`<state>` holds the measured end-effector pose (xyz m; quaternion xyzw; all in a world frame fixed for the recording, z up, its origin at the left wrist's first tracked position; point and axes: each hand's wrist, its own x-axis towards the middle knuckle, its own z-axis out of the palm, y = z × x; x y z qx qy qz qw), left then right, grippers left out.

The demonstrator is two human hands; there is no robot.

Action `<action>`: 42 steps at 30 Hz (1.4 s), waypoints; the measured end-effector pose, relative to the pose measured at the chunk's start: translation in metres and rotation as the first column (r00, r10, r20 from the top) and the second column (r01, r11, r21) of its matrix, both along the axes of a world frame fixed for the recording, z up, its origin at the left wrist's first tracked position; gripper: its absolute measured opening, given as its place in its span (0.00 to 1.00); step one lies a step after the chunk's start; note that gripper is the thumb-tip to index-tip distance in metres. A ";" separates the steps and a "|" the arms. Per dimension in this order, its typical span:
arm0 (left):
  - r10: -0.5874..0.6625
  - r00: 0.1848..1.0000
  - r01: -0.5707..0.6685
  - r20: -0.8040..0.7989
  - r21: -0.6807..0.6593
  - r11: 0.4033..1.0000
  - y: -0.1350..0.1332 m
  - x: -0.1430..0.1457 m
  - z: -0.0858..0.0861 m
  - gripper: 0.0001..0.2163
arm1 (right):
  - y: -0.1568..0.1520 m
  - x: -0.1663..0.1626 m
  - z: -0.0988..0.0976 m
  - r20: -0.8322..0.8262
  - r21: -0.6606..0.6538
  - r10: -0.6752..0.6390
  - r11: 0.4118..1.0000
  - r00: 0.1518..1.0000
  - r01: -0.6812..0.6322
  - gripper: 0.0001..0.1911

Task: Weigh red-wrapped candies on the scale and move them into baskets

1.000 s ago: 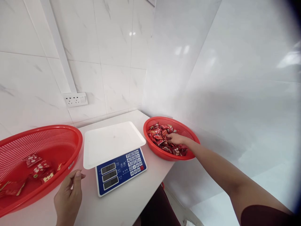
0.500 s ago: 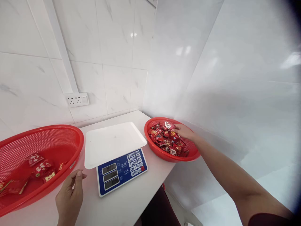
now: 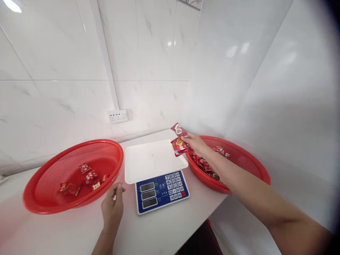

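Note:
My right hand point(image 3: 195, 143) grips two small red snack packets point(image 3: 179, 146) over the right edge of the scale's white pan. One shows a pale printed patch, the other a yellow one. Behind that hand, a red plastic basket point(image 3: 252, 161) holds many similar red packets, partly hidden by my forearm. The white weighing pan point(image 3: 151, 159) carries nothing and sits on a blue digital scale point(image 3: 162, 191) with a keypad and three displays. My left hand point(image 3: 113, 205) is closed, fingers curled, with nothing visible in it, between the scale and the left red basket point(image 3: 61, 170).
Several red packets point(image 3: 90, 177) lie at the bottom of the left basket. Everything stands on a white table point(image 3: 159, 230) against a tiled wall, with a smooth pale wall on the right. A socket point(image 3: 117, 115) is on the tiles. Something dark point(image 3: 200, 241) is below the table's front edge.
My right hand has lifted out of the right basket and moved left toward the pan with the packets. The view has shifted left, showing more of the left basket. My left hand stays curled.

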<state>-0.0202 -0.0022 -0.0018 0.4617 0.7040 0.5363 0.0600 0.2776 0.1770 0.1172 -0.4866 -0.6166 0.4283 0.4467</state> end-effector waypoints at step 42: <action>-0.051 0.998 0.052 -0.021 0.028 0.998 -0.001 0.002 0.003 0.14 | 0.005 -0.027 -0.020 0.343 -0.214 0.174 0.971 0.923 -0.103 0.06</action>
